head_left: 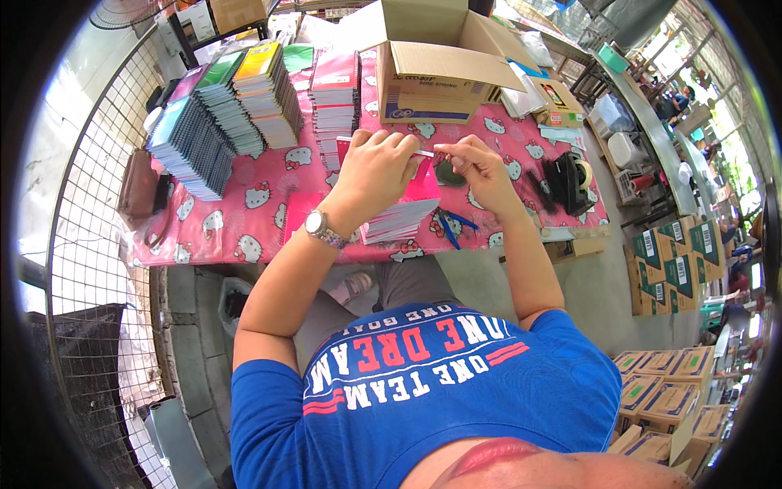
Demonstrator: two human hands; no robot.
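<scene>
My left hand [376,167], with a watch at its wrist, grips a thin pink-red notebook [345,143] held nearly edge-on above the table. My right hand [482,173] is at the notebook's right end, thumb and fingertips pinched together. What they pinch is too small to make out. Below my left hand lies a stack of pink notebooks [397,222], page edges toward me, with more pink covers beside it. Blue-handled cutting pliers [450,225] rest just right of the stack. A dark green round thing [448,173] sits behind, partly hidden by my right hand.
Tall stacks of spiral notebooks, blue [191,147], green [224,102], yellow [265,94] and red [335,98], stand at the back left. An open cardboard box [432,90] is at the back. A black tape dispenser [570,183] stands right; a brown pouch [138,187] lies left.
</scene>
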